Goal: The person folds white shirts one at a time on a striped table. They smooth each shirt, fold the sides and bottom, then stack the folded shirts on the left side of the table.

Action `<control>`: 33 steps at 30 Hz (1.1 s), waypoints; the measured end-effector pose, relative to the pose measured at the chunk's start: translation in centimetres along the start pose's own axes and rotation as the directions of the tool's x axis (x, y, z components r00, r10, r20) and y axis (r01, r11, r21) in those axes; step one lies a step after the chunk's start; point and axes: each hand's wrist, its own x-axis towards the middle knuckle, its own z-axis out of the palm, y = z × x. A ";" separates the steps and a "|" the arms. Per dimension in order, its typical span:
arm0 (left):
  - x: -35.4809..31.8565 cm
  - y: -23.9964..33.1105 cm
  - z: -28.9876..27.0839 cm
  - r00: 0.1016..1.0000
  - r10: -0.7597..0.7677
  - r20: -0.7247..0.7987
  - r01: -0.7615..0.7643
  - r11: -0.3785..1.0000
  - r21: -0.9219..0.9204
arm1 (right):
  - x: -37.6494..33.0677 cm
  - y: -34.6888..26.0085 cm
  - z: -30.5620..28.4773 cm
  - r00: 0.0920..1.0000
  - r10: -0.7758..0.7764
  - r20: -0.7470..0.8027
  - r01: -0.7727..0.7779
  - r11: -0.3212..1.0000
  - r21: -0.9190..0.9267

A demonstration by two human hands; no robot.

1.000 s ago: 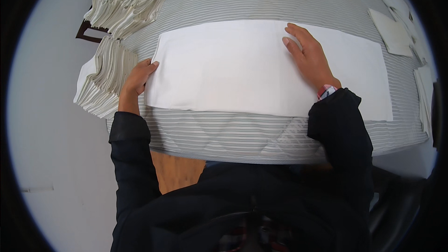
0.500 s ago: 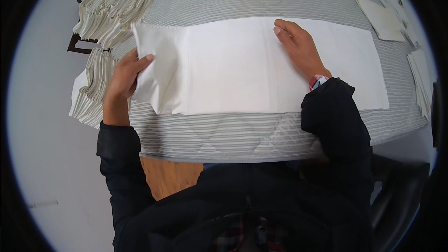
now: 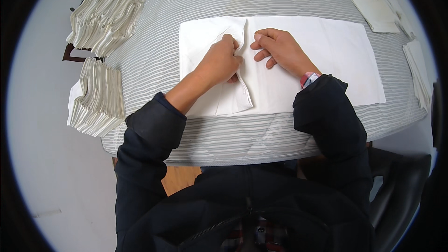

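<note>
A white cloth (image 3: 322, 42) lies lengthwise on the striped mattress-like surface, its left part folded over toward the middle. My left hand (image 3: 224, 58) is closed on the edge of that folded flap, pinching it between thumb and fingers. Just to the right, my right hand (image 3: 280, 51) rests over the cloth with fingers bent and apart, holding nothing. The flap's edge stands slightly raised and wavy near the left hand.
Two stacks of folded white cloths stand at the left, a far stack (image 3: 107, 18) and a nearer stack (image 3: 98, 95). More folded cloths (image 3: 375, 11) lie at the far right. A black chair (image 3: 399, 191) is at the lower right.
My left hand has carried the cloth's left end rightward and folded it over to the middle. My right hand has shifted slightly left, its fingers now more bent.
</note>
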 end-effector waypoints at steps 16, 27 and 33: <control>-2.6 -3.3 -5.7 0.983 0.109 -0.148 -0.147 0.951 -0.270 | -0.1 -0.2 -0.2 0.999 -0.018 0.039 0.021 0.996 -0.090; -14.1 -18.1 -18.0 0.768 -0.299 -0.567 0.135 0.940 -0.313 | -6.4 0.6 4.1 0.671 -0.466 0.577 0.734 0.308 -0.605; -17.9 -17.3 -10.1 0.871 0.311 -0.381 -0.050 0.827 0.561 | -9.9 0.9 7.4 0.610 -0.438 0.660 0.730 -0.013 -0.683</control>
